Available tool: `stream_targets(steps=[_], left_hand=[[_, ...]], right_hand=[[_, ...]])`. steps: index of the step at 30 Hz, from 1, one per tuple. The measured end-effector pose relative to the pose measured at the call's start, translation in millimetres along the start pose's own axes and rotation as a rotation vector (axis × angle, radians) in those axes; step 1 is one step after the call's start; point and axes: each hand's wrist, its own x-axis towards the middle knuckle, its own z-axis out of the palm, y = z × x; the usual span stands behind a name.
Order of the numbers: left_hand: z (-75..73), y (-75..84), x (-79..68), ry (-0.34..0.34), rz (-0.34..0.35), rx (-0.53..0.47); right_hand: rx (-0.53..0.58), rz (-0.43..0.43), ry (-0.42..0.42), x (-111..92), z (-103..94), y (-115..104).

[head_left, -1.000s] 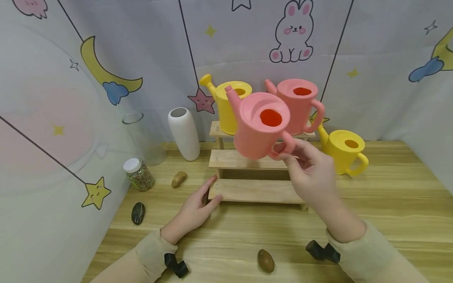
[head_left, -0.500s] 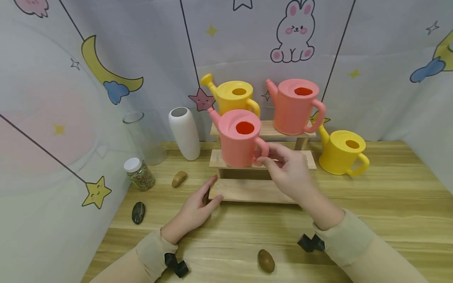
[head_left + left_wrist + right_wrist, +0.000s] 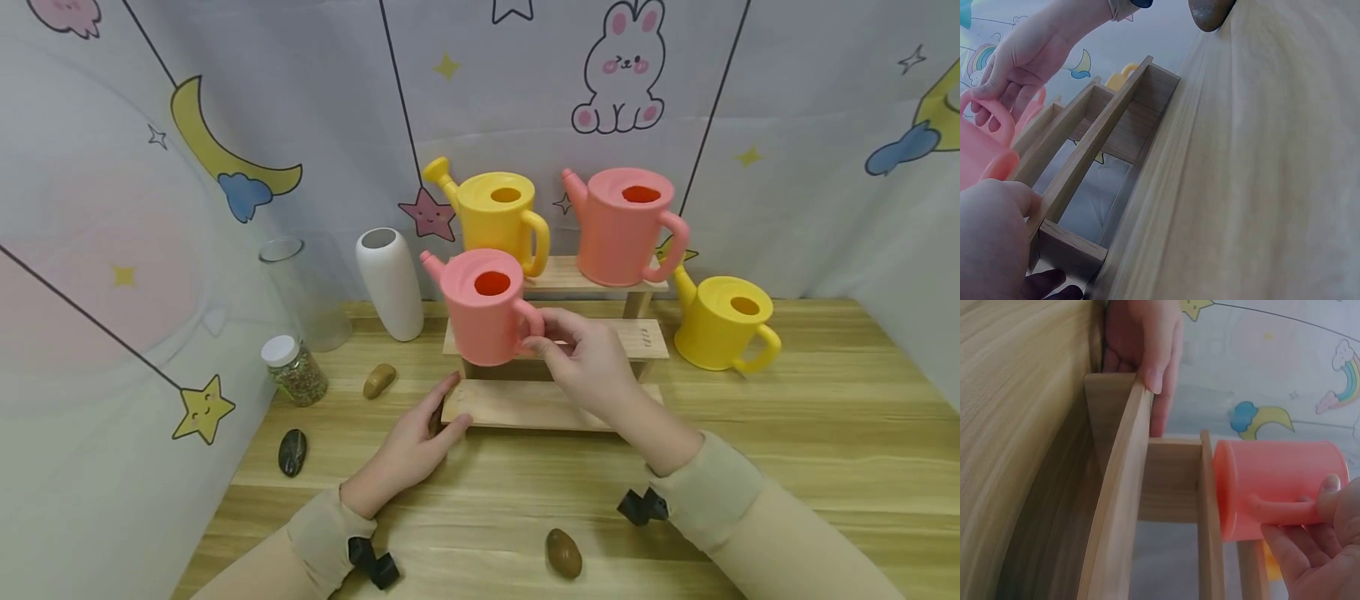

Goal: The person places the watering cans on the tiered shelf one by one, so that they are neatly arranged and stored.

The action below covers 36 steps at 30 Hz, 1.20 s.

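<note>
While my left hand (image 3: 408,446) clasps the wooden stand (image 3: 540,406) between thumb and fingers at its lower left end, I should level and seat the pink watering can (image 3: 483,321), positioned at the stand's middle tier (image 3: 637,337), left end; contact unclear. Its spout (image 3: 432,265) points up-left, spout-to-handle axis following the stand's length. My right hand (image 3: 588,358) pinches the handle (image 3: 533,318).

Head: high, set back, looking forward and down over stepped shelf (image 3: 525,403). Left wrist: close, tipped sideways, looking along from its left end. Right wrist: close, tipped too, facing that end. Both wrist views share pink watering can (image 3: 1285,474).
</note>
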Motion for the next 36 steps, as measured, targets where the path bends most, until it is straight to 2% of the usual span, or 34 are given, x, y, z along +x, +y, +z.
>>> stream_targets(steps=[16, 27, 31, 36], left_hand=[[-1.7, 2.7, 0.1, -0.009, -0.001, 0.018], [-1.3, 2.0, -0.9, -0.003, -0.003, 0.007], [-0.8, 1.1, -0.9, 0.001, -0.001, 0.006], [-0.1, 0.2, -0.4, 0.003, 0.007, 0.013]], right_hand=[[0.027, 0.061, -0.030, -2.0, 5.0, 1.4], [0.074, 0.044, -0.043, -5.8, -0.6, 4.0], [0.049, -0.008, 0.007, -11.9, -11.0, 5.2], [0.013, -0.133, 0.169, -23.6, -32.0, 8.8]])
